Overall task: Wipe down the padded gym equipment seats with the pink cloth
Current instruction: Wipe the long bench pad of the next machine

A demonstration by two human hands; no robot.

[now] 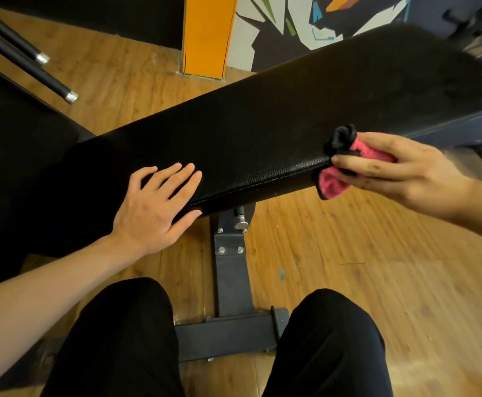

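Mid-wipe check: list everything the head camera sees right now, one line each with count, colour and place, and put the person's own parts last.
padded bench seat: one, black, across the middle, rising to the upper right
pink cloth: one, pink with a dark soiled end, at the seat's near edge on the right
bench frame: one, dark grey metal with bolts, under the seat down to the floor
second pad: one, black, at far left
bars: two, black with silver tips, upper left
pillar: one, orange, top centre
wall mural: one, multicoloured, top right
floor: wood, brown, all around
legs: two, black trousers, bottom
left hand: flat on the seat
right hand: grips the pink cloth
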